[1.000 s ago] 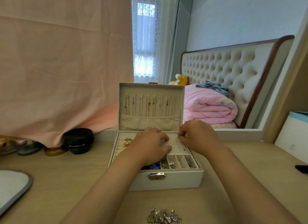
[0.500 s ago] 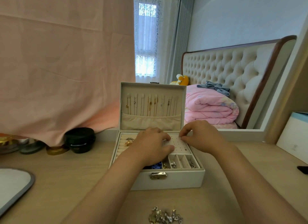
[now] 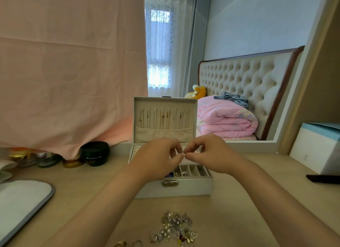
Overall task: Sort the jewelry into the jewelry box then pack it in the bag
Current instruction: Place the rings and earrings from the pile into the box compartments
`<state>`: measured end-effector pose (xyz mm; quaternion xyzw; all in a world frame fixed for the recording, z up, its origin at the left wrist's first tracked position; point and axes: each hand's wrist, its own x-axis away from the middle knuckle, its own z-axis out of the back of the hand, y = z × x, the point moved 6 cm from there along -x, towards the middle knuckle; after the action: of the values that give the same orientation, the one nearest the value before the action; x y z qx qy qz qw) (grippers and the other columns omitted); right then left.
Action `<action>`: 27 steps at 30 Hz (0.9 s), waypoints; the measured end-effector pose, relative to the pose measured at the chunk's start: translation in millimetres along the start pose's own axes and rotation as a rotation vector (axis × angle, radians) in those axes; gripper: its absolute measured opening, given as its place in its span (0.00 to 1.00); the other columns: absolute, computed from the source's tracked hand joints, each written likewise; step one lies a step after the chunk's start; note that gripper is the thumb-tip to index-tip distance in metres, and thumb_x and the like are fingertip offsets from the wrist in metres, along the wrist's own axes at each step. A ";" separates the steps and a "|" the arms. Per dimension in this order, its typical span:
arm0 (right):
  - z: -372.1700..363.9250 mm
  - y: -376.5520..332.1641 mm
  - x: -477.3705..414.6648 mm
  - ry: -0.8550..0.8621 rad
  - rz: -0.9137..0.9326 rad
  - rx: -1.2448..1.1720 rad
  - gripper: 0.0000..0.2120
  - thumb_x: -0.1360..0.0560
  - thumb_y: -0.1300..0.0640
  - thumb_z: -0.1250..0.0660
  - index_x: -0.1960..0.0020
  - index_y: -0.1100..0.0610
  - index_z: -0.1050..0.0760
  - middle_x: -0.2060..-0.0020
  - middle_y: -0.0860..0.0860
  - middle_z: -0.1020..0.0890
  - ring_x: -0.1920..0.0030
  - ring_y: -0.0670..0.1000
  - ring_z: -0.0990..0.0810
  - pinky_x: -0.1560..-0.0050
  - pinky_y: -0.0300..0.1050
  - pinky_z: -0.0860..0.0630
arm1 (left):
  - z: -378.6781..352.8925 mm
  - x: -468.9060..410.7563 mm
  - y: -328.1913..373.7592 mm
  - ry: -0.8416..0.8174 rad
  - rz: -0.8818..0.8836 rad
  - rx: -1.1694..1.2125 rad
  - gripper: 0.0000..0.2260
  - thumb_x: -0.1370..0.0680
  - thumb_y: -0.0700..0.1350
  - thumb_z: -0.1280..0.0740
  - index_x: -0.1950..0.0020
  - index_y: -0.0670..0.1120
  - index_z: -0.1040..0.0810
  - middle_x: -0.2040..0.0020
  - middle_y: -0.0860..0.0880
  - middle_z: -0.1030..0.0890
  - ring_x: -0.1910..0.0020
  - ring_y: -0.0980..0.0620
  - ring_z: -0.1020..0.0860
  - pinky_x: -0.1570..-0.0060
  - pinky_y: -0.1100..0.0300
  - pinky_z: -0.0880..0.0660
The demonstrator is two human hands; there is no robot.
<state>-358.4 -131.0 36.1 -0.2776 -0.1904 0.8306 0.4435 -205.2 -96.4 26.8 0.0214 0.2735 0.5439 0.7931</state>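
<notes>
A white jewelry box (image 3: 191, 188) stands open on the wooden desk, its lid (image 3: 165, 101) upright with several necklaces hanging inside. Small front compartments hold bits of jewelry. My left hand (image 3: 158, 158) and my right hand (image 3: 207, 154) hover just above the box's tray, fingertips meeting at the middle and pinching something too small to make out. A loose pile of jewelry (image 3: 174, 228) lies on the desk in front of the box, near the bottom edge.
Black and gold round cases (image 3: 94, 153) sit at the left under a pink cloth (image 3: 70, 72). A grey-edged white pad (image 3: 22, 200) lies at the near left. A white and blue box (image 3: 316, 147) and a dark phone (image 3: 323, 178) sit at the right.
Both hands have lifted off the box's tray and come together, fingertips now pinching at the middle. The view has tilted down, showing more of the loose jewelry.
</notes>
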 end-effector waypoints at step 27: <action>-68.6 9.6 93.6 -0.181 0.033 0.144 0.07 0.23 0.51 0.29 0.45 0.44 0.16 0.56 0.35 0.21 0.55 0.35 0.24 0.47 0.37 0.26 | -43.6 117.2 13.0 -0.055 -0.067 -0.007 0.10 0.20 0.56 0.36 0.41 0.59 0.19 0.47 0.61 0.21 0.46 0.64 0.28 0.46 0.64 0.28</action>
<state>-363.6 -52.5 -49.7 -0.1717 -0.1648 0.8712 0.4295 -205.9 -0.2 -54.0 0.0243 0.2500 0.5171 0.8182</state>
